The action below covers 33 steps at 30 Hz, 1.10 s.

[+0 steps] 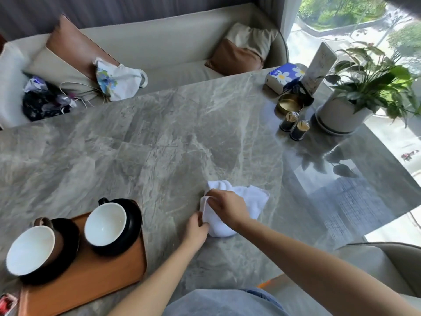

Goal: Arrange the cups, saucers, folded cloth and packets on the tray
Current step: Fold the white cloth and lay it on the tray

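Observation:
A white cloth point(248, 201) lies crumpled on the marble table, right of centre. My right hand point(227, 207) pinches its left edge from above, and my left hand point(197, 229) grips its lower left corner. An orange-brown tray point(91, 283) sits at the lower left. On it stand two black saucers: the right black saucer point(134, 226) carries a black cup with a white inside point(105, 223), and the left black saucer point(66, 252) carries a brown cup with a white inside point(30, 249). A red and white packet point(5, 303) shows at the bottom left corner.
At the far right stand a potted plant point(346, 110), two small dark shakers point(293, 126), a gold tin point(289, 104), a tissue pack point(282, 77) and a sign card point(319, 65). A sofa with cushions and bags point(118, 80) runs behind the table. A chair point(387, 265) is at right.

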Each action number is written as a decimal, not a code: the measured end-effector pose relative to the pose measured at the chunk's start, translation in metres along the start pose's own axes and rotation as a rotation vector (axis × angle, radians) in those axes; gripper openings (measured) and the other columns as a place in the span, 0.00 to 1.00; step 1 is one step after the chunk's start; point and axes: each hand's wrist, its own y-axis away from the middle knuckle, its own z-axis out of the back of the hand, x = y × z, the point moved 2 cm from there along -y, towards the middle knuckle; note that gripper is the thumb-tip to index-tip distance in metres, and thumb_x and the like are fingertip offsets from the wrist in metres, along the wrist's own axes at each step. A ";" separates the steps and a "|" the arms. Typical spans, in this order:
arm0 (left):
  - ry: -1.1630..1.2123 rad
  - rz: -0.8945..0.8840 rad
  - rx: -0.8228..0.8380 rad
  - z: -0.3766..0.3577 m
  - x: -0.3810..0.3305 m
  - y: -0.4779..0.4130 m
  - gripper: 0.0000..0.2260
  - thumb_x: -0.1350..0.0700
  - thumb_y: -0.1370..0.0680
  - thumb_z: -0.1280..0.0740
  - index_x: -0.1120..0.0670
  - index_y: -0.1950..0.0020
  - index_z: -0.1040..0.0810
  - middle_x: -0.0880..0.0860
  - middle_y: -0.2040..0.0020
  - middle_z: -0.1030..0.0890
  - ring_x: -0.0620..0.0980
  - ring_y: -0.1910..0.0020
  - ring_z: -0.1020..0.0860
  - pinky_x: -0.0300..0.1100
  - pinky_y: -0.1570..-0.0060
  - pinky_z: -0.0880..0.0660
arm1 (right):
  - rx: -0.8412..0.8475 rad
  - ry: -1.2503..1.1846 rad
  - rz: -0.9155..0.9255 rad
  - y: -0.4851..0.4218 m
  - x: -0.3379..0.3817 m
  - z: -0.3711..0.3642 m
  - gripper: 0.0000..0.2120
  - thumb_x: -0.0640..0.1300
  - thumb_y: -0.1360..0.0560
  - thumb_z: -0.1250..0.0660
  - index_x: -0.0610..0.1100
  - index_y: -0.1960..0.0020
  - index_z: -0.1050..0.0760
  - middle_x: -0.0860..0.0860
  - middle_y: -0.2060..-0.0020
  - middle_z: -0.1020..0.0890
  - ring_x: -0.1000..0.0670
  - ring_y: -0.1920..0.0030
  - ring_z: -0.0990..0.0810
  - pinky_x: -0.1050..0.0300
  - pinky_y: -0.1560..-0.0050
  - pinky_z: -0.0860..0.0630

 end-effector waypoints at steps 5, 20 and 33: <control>0.201 0.059 -0.079 0.023 -0.008 -0.015 0.07 0.63 0.24 0.42 0.61 0.53 0.24 0.62 0.53 0.21 0.54 0.53 0.24 0.50 0.52 0.27 | 0.014 0.042 0.017 -0.028 0.008 0.024 0.13 0.52 0.23 0.39 0.44 0.59 0.24 0.45 0.69 0.20 0.42 0.64 0.24 0.55 0.64 0.36; -0.089 -0.565 -0.642 0.185 -0.134 -0.029 0.12 0.48 0.27 0.32 0.54 0.65 0.26 0.49 0.75 0.31 0.41 0.74 0.35 0.40 0.70 0.38 | -0.315 -0.381 0.062 -0.107 0.021 0.149 0.07 0.41 0.27 0.31 0.49 0.63 0.25 0.54 0.71 0.28 0.59 0.67 0.31 0.62 0.67 0.35; -0.789 -0.807 -0.349 0.154 -0.116 0.006 0.22 0.37 0.25 0.50 0.52 0.59 0.27 0.61 0.67 0.20 0.62 0.65 0.20 0.45 0.69 0.31 | -0.188 -0.472 -0.087 -0.076 0.008 0.157 0.10 0.40 0.33 0.43 0.32 0.64 0.32 0.46 0.68 0.33 0.53 0.65 0.35 0.57 0.66 0.41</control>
